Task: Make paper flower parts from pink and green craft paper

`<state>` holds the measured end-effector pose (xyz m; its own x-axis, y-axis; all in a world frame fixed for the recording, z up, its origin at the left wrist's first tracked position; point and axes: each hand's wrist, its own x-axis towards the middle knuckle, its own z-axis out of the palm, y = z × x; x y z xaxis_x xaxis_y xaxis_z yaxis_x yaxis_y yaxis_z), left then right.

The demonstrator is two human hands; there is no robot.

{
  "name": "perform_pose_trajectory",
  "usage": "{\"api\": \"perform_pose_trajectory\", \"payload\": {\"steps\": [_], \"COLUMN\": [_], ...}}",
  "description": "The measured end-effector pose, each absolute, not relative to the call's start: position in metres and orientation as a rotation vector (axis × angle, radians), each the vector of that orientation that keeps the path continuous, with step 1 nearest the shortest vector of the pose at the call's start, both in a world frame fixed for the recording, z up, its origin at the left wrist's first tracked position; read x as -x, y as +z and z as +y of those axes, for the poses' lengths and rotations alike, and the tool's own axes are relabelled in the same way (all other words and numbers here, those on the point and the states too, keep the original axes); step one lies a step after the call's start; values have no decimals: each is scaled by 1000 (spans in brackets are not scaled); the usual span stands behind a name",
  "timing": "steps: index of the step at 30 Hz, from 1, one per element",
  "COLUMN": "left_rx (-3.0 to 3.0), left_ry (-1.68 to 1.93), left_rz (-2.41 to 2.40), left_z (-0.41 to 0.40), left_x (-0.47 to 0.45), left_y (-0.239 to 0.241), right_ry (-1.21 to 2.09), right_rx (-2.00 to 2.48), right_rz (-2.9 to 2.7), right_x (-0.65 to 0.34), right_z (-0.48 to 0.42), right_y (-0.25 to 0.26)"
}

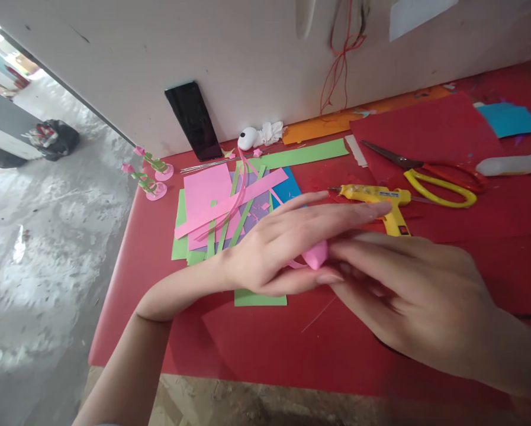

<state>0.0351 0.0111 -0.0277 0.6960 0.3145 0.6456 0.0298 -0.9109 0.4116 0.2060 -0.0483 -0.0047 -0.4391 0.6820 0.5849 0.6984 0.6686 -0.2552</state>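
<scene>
Pink paper piece (pixel 315 255), a small, matte, faceted form tapering to a blunt point at its lower edge, is held above the red table (pixel 229 343), between the two hands; the left hand (pixel 283 245) is partly closed round it, thumb below and long fingers stretched flat above; the right hand (pixel 416 284), curled, grips its right side with the fingertips, though part of that contact is hidden.

Behind and left of the hands lies a loose heap of flat, straight-edged paper: a smooth pink sheet (pixel 207 183), a purple sheet (pixel 258 204), a blue sheet (pixel 287 186) and green sheets (pixel 260 297), crossed by slim green strips (pixel 247 216) and one broad pink strip (pixel 247 195); tiny pink scraps (pixel 265 206) are sprinkled over the purple.

Just beyond the fingers rests a yellow plastic glue gun (pixel 376 194); near it, scissors (pixel 447 192) with dark metal blades and looped handles, one yellow and one red, lie partly across a flat dark-red sheet (pixel 429 136).

Against the smooth white panel (pixel 256 53) leans a glossy black phone (pixel 194 118); to its right sit a rounded white object (pixel 247 138) and a crumpled, soft-looking white wad (pixel 272 133); thin straight wires (pixel 203 167) lie at the phone's foot; at the table's left edge stand two miniature flowers (pixel 152 177), with pink heads, curly green stems and round pink bases.
</scene>
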Motion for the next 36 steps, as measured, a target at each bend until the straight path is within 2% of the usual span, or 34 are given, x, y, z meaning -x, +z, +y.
{"api": "perform_pose_trajectory", "payload": {"steps": [5, 10, 15, 20, 29, 36], "left_rx": [-2496, -2561, -2529, -2730, -2725, -2691], "left_ry": [1120, 1175, 1665, 1642, 1633, 1557], "left_rz": [334, 426, 327, 264, 240, 27], "left_z": [10, 9, 17, 21, 9, 6], "left_x": [-35, -39, -38, -36, -39, -36], "left_y": [-26, -29, -33, -30, -23, -18], "right_ry": [216, 30, -107, -152, -85, -62], "right_rx": [964, 922, 891, 908, 838, 712], "right_rz": [-2173, -2255, -2282, -2307, -2373, -2401], "right_x": [-208, -208, -212, -211, -213, -221], "right_z": [-46, -42, -44, -44, -43, -43], "right_y": [-5, -7, -7, -6, -5, -4]}}
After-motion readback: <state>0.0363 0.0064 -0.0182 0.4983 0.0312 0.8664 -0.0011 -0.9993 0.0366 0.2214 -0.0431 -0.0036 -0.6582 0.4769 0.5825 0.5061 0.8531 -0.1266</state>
